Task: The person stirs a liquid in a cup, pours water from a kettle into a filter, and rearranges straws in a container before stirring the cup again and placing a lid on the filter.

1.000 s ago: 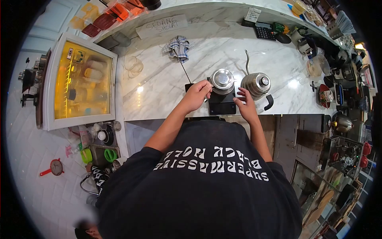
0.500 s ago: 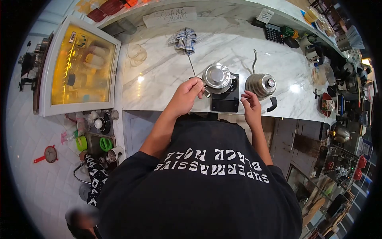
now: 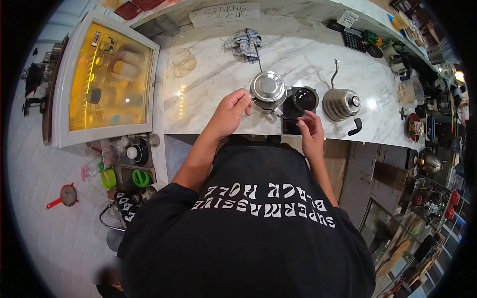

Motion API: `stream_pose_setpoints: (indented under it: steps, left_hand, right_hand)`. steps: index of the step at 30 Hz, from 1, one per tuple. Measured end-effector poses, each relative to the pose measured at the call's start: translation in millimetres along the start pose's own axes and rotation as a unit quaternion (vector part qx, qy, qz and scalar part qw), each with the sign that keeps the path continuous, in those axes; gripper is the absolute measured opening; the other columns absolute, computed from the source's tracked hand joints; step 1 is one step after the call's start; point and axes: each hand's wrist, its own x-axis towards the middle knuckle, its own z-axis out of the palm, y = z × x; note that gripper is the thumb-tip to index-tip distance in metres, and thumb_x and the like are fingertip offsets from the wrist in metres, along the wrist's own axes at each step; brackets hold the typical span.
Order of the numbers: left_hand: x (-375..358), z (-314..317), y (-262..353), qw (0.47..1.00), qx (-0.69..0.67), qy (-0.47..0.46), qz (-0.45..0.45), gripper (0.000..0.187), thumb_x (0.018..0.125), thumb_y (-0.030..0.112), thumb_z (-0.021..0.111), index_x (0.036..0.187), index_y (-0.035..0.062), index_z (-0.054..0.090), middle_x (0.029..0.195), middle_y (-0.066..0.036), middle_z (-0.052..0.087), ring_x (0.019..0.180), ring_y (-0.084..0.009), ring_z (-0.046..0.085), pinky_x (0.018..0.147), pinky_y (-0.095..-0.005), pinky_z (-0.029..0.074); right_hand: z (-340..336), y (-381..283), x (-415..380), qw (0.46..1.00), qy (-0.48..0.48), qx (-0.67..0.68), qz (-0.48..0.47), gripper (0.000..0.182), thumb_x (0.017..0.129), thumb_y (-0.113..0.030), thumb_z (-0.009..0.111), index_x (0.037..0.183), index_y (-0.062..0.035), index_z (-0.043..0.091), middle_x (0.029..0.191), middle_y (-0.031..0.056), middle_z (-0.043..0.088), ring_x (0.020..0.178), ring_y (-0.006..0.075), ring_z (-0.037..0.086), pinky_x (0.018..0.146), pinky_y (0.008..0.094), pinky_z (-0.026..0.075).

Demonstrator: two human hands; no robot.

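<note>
My left hand point(image 3: 235, 110) is closed at the left side of a round metal vessel with a lid point(image 3: 269, 86), its fingers pinched at the vessel's edge. Just right of the vessel, a dark round cup point(image 3: 304, 99) stands on the black scale point(image 3: 291, 125). Near the cup's front edge is my right hand point(image 3: 311, 130), fingers apart and curved, holding nothing. A steel gooseneck kettle point(image 3: 341, 105) with a black handle stands to the right. Behind the vessel lies a checked cloth point(image 3: 245, 43), with a thin metal stem reaching from it toward the lid.
A glass point(image 3: 184, 59) stands at the back left, beside a glass-fronted fridge point(image 3: 112, 79) lit yellow. A handwritten sign point(image 3: 224, 14) and a calculator point(image 3: 354, 39) are along the back. A co-worker's patterned sleeve point(image 3: 125, 204) shows at the lower left by the sink.
The metal vessel has moved left off the scale with my left hand, uncovering the dark cup. The whole view has shifted, and the co-worker has moved lower in it.
</note>
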Motion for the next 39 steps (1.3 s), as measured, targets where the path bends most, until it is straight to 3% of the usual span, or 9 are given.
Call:
stream_pose_setpoints:
  steps: [11,20,23,29,31,35,38,39]
  left_hand:
    - [24.5,-9.0,-73.6,0.997,0.031,-0.061,-0.021,0.027,0.113,0.025,0.052,0.100,0.0035,0.061,0.090,-0.001,0.062,0.082,-0.0111,0.059,0.078,-0.0295,0.048]
    - [26.4,-7.7,-76.7,0.994,0.043,-0.089,-0.043,0.029,0.115,0.027,0.050,0.101,0.0047,0.061,0.092,0.000,0.060,0.085,-0.0122,0.058,0.082,-0.0291,0.047]
    - [22.4,-10.1,-73.8,0.995,0.030,-0.085,-0.037,0.029,0.115,0.027,0.050,0.101,0.0048,0.061,0.093,0.000,0.060,0.086,-0.0121,0.058,0.082,-0.0290,0.047]
    - [13.2,-13.5,-83.8,0.997,0.028,-0.064,-0.027,0.027,0.113,0.025,0.052,0.102,0.0029,0.062,0.093,-0.002,0.063,0.084,-0.0135,0.061,0.079,-0.0305,0.050]
    - [10.1,-12.1,-87.9,0.998,0.021,-0.058,-0.028,0.027,0.113,0.026,0.052,0.102,0.0029,0.062,0.093,-0.002,0.063,0.084,-0.0134,0.061,0.079,-0.0303,0.050]
    - [6.2,-7.8,-90.9,0.998,0.013,-0.053,-0.027,0.027,0.113,0.026,0.052,0.102,0.0029,0.062,0.093,-0.002,0.063,0.084,-0.0131,0.060,0.079,-0.0301,0.050]
    - [3.2,-3.8,-89.1,0.999,0.009,-0.041,-0.027,0.027,0.113,0.025,0.053,0.102,0.0027,0.062,0.092,-0.002,0.062,0.084,-0.0128,0.060,0.079,-0.0303,0.050]
    - [1.9,-2.9,-89.1,0.999,0.009,-0.038,-0.031,0.027,0.113,0.025,0.053,0.102,0.0027,0.062,0.092,-0.002,0.062,0.083,-0.0128,0.059,0.079,-0.0303,0.050]
  right_hand:
    - [30.0,5.6,-8.0,0.998,0.055,-0.014,-0.011,0.051,0.105,-0.004,0.065,0.152,-0.0020,0.047,0.119,0.0125,0.070,0.108,0.0165,0.067,0.099,0.0346,0.057]
    - [29.1,1.8,-12.3,0.996,0.079,-0.031,-0.001,0.047,0.104,-0.002,0.063,0.149,-0.0015,0.050,0.117,0.0122,0.070,0.106,0.0172,0.068,0.099,0.0347,0.057]
    - [24.8,-14.6,-10.3,0.996,0.083,-0.007,-0.010,0.044,0.105,-0.003,0.063,0.148,-0.0013,0.051,0.120,0.0131,0.070,0.107,0.0184,0.069,0.099,0.0349,0.056]
    - [32.4,-92.2,37.0,0.991,0.044,0.020,-0.123,0.042,0.106,-0.006,0.064,0.146,-0.0021,0.055,0.119,0.0109,0.070,0.104,0.0153,0.066,0.089,0.0306,0.054]
    - [46.8,-116.4,67.0,0.995,-0.007,-0.033,-0.098,0.042,0.104,-0.013,0.070,0.142,0.0016,0.059,0.117,0.0103,0.071,0.100,0.0145,0.067,0.084,0.0295,0.054]
    - [92.4,-139.5,124.8,0.935,-0.117,-0.325,-0.083,0.061,0.095,-0.048,0.078,0.134,-0.0021,0.070,0.101,0.0156,0.076,0.092,0.0272,0.072,0.082,0.0384,0.057]
    - [127.7,-137.1,153.2,0.890,-0.196,-0.408,-0.055,0.062,0.094,-0.056,0.074,0.129,-0.0055,0.074,0.100,0.0201,0.078,0.098,0.0349,0.074,0.087,0.0421,0.057]
    - [134.3,-129.2,162.3,0.880,-0.224,-0.411,-0.074,0.057,0.095,-0.054,0.073,0.125,-0.0050,0.075,0.097,0.0182,0.076,0.091,0.0321,0.071,0.083,0.0415,0.056]
